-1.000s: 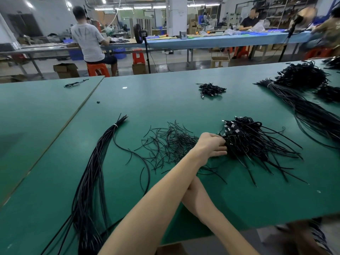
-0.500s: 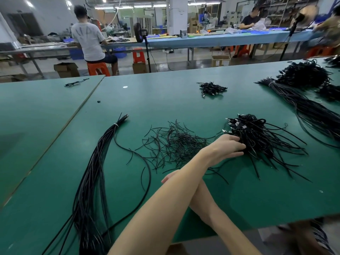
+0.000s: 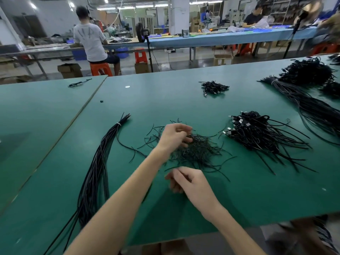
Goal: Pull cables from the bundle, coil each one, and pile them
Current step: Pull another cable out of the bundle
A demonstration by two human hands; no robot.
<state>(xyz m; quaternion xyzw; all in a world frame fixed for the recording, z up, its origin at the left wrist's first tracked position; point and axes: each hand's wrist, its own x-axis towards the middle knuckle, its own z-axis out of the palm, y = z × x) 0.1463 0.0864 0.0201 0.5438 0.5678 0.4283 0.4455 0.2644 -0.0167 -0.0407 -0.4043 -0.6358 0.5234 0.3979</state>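
- Green worktable is carrying the cable bundle at my left and the coiled pile at my right.
- My left hand is curling its fingers over the loose ties; I cannot tell whether it is gripping any.
- My right hand is hovering nearer me, loosely curled; I cannot tell whether it is holding anything.

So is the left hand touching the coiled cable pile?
Apart. Head view: the left hand sits at the loose ties, with bare green table between it and the coiled cable pile.

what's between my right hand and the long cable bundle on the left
Your left forearm lies across the gap between the right hand and the tied bundle.
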